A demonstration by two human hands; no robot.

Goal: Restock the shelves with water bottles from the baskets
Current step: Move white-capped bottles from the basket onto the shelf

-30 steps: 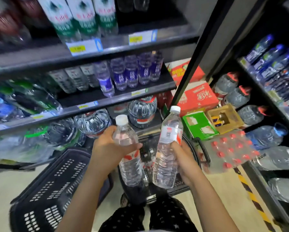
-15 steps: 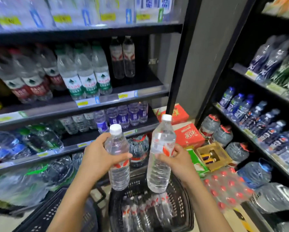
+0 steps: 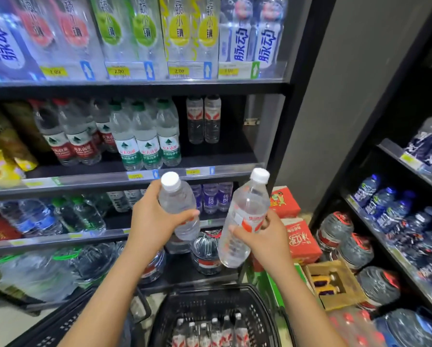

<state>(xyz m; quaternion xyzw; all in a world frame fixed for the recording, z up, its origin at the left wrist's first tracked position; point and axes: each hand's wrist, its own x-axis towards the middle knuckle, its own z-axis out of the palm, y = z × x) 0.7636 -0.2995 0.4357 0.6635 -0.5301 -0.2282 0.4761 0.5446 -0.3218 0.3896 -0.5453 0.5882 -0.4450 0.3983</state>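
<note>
I have a bottle in each hand, both raised in front of the shelves. My left hand (image 3: 155, 219) has its fingers wrapped round the waist of the left bottle (image 3: 178, 204); my right hand (image 3: 262, 236) is clamped on the labelled middle of the right bottle (image 3: 245, 219), which tilts a little. Both look full, so I judge them fairly heavy for their size, with thin clear walls that give under a squeeze and may be slick. The ribbed mid-body seems the safest hold. More of the same stand in the basket (image 3: 265, 311) below. Two like them (image 3: 203, 118) stand at the back of the middle shelf (image 3: 235, 169), with bare room in front.
</note>
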